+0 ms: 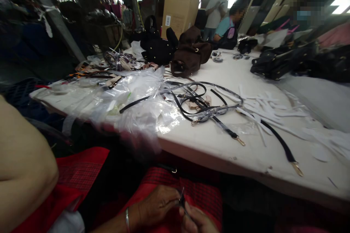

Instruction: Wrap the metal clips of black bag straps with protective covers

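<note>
Low in the picture, over my lap in red checked cloth, my left hand (157,206) pinches a small dark metal piece (182,201) between thumb and fingers. My right hand (197,221) meets it from the lower right, fingers closed on the same small piece. A bangle sits on my left wrist. Both hands are below the white table's front edge (207,154). Nearest on the table are black straps (203,107) with gold clasps and crumpled clear plastic bags (131,98).
A brown bag (188,56) and a black bag (156,47) stand at the table's back. More black bags (287,62) lie at the right. White paper strips (262,103) scatter mid-right. A cardboard box (180,3) and other people stand behind.
</note>
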Demonstrator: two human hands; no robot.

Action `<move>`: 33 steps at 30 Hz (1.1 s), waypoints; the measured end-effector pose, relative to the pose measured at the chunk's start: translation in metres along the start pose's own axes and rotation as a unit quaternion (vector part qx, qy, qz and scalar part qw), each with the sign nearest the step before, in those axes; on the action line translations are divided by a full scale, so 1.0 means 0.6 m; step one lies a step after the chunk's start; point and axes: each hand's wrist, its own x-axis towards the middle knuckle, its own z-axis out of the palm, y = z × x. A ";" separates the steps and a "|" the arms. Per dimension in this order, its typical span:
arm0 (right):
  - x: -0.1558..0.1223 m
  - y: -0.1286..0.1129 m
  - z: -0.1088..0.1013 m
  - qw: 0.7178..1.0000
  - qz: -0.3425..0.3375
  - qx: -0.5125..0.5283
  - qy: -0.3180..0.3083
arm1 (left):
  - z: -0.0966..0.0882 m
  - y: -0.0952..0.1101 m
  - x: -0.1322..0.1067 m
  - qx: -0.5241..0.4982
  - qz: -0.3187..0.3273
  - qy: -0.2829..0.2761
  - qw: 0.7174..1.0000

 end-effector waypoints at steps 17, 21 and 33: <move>-0.082 -0.080 0.009 0.859 -0.120 -0.497 0.005 | -0.029 0.074 -0.031 0.231 0.032 -0.033 0.972; -0.092 -0.116 0.016 0.572 -0.243 -0.781 0.057 | -0.051 0.098 -0.017 0.234 0.014 -0.050 0.971; -0.095 -0.112 0.038 0.824 -0.293 -0.474 0.107 | -0.071 0.167 0.052 -0.332 -0.106 -0.017 0.937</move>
